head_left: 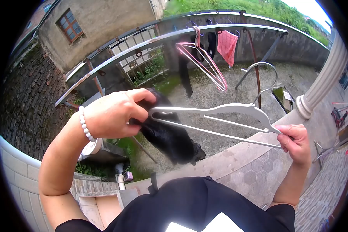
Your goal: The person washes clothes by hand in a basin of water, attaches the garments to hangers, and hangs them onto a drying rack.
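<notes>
A white plastic hanger (236,109) with a metal hook is stretched across the middle, its hook pointing up. My right hand (295,143) pinches the hanger's right end between thumb and fingers. On the other side, my left hand (114,112), with a white bead bracelet (85,125) at the wrist, is closed on a black garment (164,137) right beside the hanger's left end. The dark cloth hangs down below the hanger's left part, toward the ledge. Part of my left fingers is hidden by the cloth.
A metal rail (143,45) runs across the yard, bearing pink and white hangers (205,62) and a pink cloth (227,47). A ridged column (324,83) rises at the right. Below lies a tiled ledge (255,166). A concrete sink (100,210) stands at the lower left.
</notes>
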Available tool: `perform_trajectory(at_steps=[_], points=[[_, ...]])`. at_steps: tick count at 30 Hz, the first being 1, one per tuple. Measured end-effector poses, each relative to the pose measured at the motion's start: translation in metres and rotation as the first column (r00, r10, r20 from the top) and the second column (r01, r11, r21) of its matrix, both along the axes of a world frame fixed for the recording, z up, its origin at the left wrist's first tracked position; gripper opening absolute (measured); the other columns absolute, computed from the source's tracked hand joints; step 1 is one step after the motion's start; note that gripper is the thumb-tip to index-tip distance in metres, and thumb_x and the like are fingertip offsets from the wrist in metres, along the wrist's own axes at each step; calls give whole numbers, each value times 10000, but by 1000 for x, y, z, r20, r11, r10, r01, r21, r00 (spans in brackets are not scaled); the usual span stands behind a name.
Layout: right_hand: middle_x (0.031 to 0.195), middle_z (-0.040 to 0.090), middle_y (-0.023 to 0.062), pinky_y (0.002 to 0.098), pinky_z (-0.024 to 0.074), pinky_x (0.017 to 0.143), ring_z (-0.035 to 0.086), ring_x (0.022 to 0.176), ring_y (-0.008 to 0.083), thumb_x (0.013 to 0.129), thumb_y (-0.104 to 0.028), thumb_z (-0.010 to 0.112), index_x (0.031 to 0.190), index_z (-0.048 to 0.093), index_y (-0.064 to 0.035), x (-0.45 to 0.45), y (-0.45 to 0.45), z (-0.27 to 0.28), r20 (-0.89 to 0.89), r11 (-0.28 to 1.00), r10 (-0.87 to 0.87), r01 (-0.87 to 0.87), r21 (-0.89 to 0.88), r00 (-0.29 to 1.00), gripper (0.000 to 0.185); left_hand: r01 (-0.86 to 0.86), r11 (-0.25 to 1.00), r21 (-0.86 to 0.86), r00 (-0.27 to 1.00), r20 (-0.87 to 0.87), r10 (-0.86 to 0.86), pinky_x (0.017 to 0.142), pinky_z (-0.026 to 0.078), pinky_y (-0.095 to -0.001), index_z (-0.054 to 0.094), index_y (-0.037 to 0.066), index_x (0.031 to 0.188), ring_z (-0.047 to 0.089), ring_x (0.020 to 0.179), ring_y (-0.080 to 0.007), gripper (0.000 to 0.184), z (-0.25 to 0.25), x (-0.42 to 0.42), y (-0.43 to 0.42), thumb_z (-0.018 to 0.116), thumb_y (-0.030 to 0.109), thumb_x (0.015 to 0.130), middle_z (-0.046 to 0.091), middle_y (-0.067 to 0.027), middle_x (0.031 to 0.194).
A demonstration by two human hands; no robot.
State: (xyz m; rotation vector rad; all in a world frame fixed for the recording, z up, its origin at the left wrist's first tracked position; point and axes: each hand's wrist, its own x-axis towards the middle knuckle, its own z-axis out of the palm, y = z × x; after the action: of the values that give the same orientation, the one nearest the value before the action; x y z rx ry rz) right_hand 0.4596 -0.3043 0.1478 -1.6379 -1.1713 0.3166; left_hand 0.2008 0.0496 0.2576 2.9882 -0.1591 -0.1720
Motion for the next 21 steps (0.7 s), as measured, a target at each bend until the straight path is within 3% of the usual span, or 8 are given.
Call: perform_trajectory(at_steps=[6, 9, 11, 13, 14, 17, 19, 21], points=[[715, 669, 68, 246, 445, 545, 581, 589, 102, 823, 34, 667, 1011, 718, 30, -17, 55, -8, 136, 981, 130, -148, 125, 982, 195, -50, 971, -234, 993, 89, 73, 809, 500, -370, 527, 18, 664, 619, 953, -314, 182, -6, -1, -3, 707, -10, 665, 578, -188, 1184], [700, 656, 44, 224, 440, 536, 565, 590, 75, 849, 19, 666, 1042, 712, 25, -9, 66, -24, -15, 978, 160, -156, 141, 987, 199, 42, 954, -297, 936, 345, 67, 686, 477, -339, 426, 16, 710, 601, 766, -301, 241, -29, -3, -1, 658, -49, 699, 630, -145, 934], [720, 651, 41, 214, 433, 542, 553, 613, 44, 870, 5, 656, 1063, 711, 16, -2, 77, -39, -160, 980, 173, -153, 131, 972, 201, -55, 984, -170, 895, 429, 124, 608, 451, -358, 482, -5, 740, 548, 676, -322, 190, -29, -4, -9, 671, -14, 722, 550, -138, 754], [774, 647, 52, 256, 447, 579, 584, 670, 115, 799, -15, 721, 1038, 719, -24, -10, 94, -41, 250, 953, -113, 34, 301, 962, 239, -128, 989, -77, 859, 489, 150, 583, 425, -368, 472, -1, 733, 517, 650, -331, 200, -27, -4, -13, 672, -10, 722, 503, -144, 722], [787, 646, 54, 269, 452, 589, 591, 685, 142, 773, -20, 741, 1013, 721, -35, -16, 97, -29, 479, 910, -313, 114, 399, 820, 242, -142, 987, -70, 838, 522, 157, 570, 411, -368, 475, 0, 739, 497, 632, -335, 193, -27, -3, -13, 667, -5, 722, 466, -146, 697], [816, 641, 66, 308, 465, 615, 605, 720, 230, 686, -64, 802, 877, 686, -66, -41, 105, -35, 451, 820, -333, 17, 573, 828, 224, -213, 976, -46, 803, 561, 202, 571, 413, -352, 478, -9, 746, 490, 618, -326, 181, -13, -7, -13, 658, 2, 725, 469, -144, 687], [823, 644, 91, 316, 498, 630, 622, 710, 236, 707, -82, 792, 839, 665, -56, -64, 121, -51, 311, 868, 82, -221, 445, 947, 185, -227, 974, -22, 785, 588, 197, 578, 415, -339, 466, -16, 734, 488, 614, -310, 194, -5, -11, -10, 659, 0, 712, 481, -140, 697], [1026, 657, 126, 335, 538, 725, 657, 822, 282, 757, -121, 761, 1082, 642, -46, -89, 151, -77, 85, 943, 294, -303, 135, 952, 354, -234, 971, -44, 763, 611, 212, 585, 416, -335, 447, -15, 727, 486, 617, -305, 208, 0, -14, -9, 654, -7, 707, 479, -137, 696]])
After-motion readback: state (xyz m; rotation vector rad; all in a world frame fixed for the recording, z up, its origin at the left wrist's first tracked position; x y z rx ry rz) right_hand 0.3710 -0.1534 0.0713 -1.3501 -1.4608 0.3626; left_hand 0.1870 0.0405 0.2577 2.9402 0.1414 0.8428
